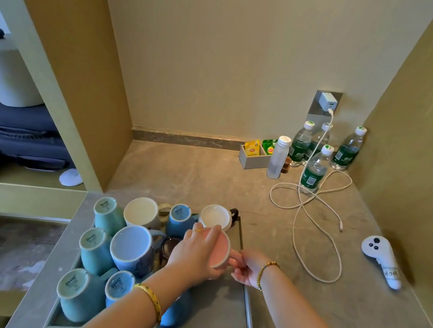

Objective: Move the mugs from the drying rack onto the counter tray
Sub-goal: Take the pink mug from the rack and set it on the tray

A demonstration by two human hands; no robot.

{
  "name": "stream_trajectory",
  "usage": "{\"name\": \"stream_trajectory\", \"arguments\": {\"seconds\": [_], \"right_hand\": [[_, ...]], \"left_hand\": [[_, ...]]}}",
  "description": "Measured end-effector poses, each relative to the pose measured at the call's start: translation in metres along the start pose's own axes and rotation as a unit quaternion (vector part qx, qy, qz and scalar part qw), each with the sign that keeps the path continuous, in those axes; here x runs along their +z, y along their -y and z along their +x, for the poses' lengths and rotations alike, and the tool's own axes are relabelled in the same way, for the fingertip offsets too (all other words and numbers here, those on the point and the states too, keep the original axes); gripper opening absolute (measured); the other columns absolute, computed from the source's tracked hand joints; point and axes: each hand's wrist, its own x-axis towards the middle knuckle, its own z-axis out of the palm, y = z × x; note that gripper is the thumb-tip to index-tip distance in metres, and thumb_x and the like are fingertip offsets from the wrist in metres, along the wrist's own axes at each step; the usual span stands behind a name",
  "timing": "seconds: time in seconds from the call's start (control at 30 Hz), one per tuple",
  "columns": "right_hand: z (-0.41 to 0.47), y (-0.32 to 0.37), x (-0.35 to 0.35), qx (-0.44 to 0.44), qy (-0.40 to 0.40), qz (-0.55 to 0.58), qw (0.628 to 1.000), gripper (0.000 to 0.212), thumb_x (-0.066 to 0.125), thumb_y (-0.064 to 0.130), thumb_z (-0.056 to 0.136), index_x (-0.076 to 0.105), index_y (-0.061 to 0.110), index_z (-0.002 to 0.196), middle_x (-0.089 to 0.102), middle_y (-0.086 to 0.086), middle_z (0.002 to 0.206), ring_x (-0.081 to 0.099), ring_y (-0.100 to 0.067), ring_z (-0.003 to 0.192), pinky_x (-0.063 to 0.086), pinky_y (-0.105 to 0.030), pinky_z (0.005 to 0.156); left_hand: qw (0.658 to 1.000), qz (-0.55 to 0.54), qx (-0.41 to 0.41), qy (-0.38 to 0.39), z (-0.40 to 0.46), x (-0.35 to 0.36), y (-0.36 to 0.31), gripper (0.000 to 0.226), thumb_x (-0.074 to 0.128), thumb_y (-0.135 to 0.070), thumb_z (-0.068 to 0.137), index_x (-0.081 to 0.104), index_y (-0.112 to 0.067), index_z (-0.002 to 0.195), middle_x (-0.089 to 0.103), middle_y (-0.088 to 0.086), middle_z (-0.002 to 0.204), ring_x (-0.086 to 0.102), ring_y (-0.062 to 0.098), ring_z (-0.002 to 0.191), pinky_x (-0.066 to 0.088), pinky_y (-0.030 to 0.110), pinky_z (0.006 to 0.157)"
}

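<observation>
We have a single wide-angle view from the head, looking forward and down into a walled counter (pixel 206 179) alcove. The tray (pixel 247 311) sits close below us; the back wall seems farther off, though edges bend.

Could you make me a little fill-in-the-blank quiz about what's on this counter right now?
1. Both hands hold a mug whose colour is ____.
2. The right hand grips that mug by its ____.
3. The number of water bottles with green labels is ____.
4. The white cable runs up to a ____ on the wall.

Missing words: pink; handle; four; charger
</observation>
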Motion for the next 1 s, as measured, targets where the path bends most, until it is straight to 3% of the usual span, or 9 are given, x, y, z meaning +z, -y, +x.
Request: {"name": "stream_trajectory", "arguments": {"seconds": [0.17, 0.23, 0.43, 0.57, 0.67, 0.77, 0.9, 1.0], "right_hand": [[0.015, -0.002, 0.01, 0.017, -0.012, 0.027, 0.999, 0.028, 0.033, 0.019, 0.099, 0.055, 0.005, 0.089, 0.054, -0.008, 0.062, 0.055, -0.018, 0.058, 0.052, -0.023, 0.038], [0.018, -0.003, 0.012, 0.018, -0.01, 0.042, 0.999, 0.03, 0.033, 0.021, 0.099, 0.054, 0.005, 0.085, 0.056, -0.01, 0.066, 0.058, -0.02, 0.063, 0.052, -0.023, 0.038], [0.022, -0.002, 0.013, 0.012, -0.002, 0.088, 0.996, 0.042, 0.029, 0.029, 0.099, 0.063, 0.01, 0.084, 0.053, -0.009, 0.059, 0.053, -0.018, 0.065, 0.058, -0.032, 0.057], [0.019, -0.001, 0.015, -0.02, -0.03, 0.094, 0.995, 0.043, 0.029, 0.031, 0.098, 0.064, 0.012, 0.083, 0.057, -0.01, 0.065, 0.055, -0.019, 0.066, 0.05, -0.03, 0.058], [0.016, 0.0, 0.017, -0.044, -0.036, 0.102, 0.993, 0.042, 0.029, 0.027, 0.097, 0.063, 0.011, 0.077, 0.056, -0.009, 0.062, 0.053, -0.019, 0.063, 0.048, -0.029, 0.062], [0.014, 0.002, 0.02, -0.08, -0.04, 0.079, 0.993, 0.034, 0.035, 0.016, 0.095, 0.062, 0.011, 0.074, 0.062, -0.009, 0.072, 0.057, -0.021, 0.073, 0.049, -0.032, 0.068], [0.012, 0.003, 0.027, -0.137, -0.064, -0.007, 0.988, 0.022, 0.04, 0.006, 0.094, 0.055, 0.003, 0.111, 0.062, -0.019, 0.112, 0.058, -0.031, 0.108, 0.049, -0.041, 0.091], [0.01, -0.004, 0.027, -0.189, -0.106, -0.063, 0.974, 0.025, 0.036, 0.006, 0.095, 0.056, 0.004, 0.109, 0.062, -0.018, 0.109, 0.059, -0.028, 0.104, 0.05, -0.037, 0.09]], "left_hand": [[0.999, 0.046, -0.024, 0.007, 0.003, 0.011, 0.004, 0.094, 0.063, -0.064, 0.067, 0.017, -0.026, 0.139, 0.036, 0.014, 0.132, 0.043, 0.033, 0.118, 0.034, 0.04, 0.103], [0.997, 0.061, -0.036, 0.018, 0.004, 0.014, 0.003, 0.096, 0.062, -0.065, 0.068, 0.015, -0.024, 0.141, 0.035, 0.016, 0.135, 0.041, 0.035, 0.121, 0.029, 0.042, 0.108], [0.997, 0.045, -0.046, 0.053, 0.012, 0.013, 0.002, 0.101, 0.064, -0.064, 0.068, 0.011, -0.024, 0.144, 0.032, 0.016, 0.136, 0.04, 0.035, 0.122, 0.033, 0.041, 0.106], [0.995, 0.005, -0.021, 0.092, 0.016, 0.009, 0.012, 0.098, 0.063, -0.054, 0.073, 0.006, -0.023, 0.147, 0.033, 0.014, 0.137, 0.038, 0.034, 0.124, 0.032, 0.041, 0.105], [0.996, 0.018, -0.031, 0.077, 0.016, 0.008, 0.012, 0.098, 0.062, -0.057, 0.071, 0.009, -0.021, 0.145, 0.039, 0.014, 0.133, 0.041, 0.033, 0.122, 0.032, 0.04, 0.104], [0.996, 0.059, -0.047, 0.044, 0.014, 0.013, 0.007, 0.099, 0.055, -0.066, 0.07, 0.01, -0.02, 0.145, 0.042, 0.015, 0.133, 0.042, 0.033, 0.122, 0.029, 0.041, 0.108], [0.994, 0.08, -0.075, 0.004, 0.012, 0.02, 0.005, 0.102, 0.051, -0.075, 0.065, 0.016, -0.019, 0.143, 0.046, 0.012, 0.131, 0.044, 0.031, 0.12, 0.026, 0.044, 0.11], [0.993, 0.088, -0.083, -0.008, 0.012, 0.022, 0.004, 0.106, 0.052, -0.078, 0.063, 0.015, -0.02, 0.144, 0.046, 0.01, 0.132, 0.04, 0.031, 0.124, 0.017, 0.048, 0.113]]}}
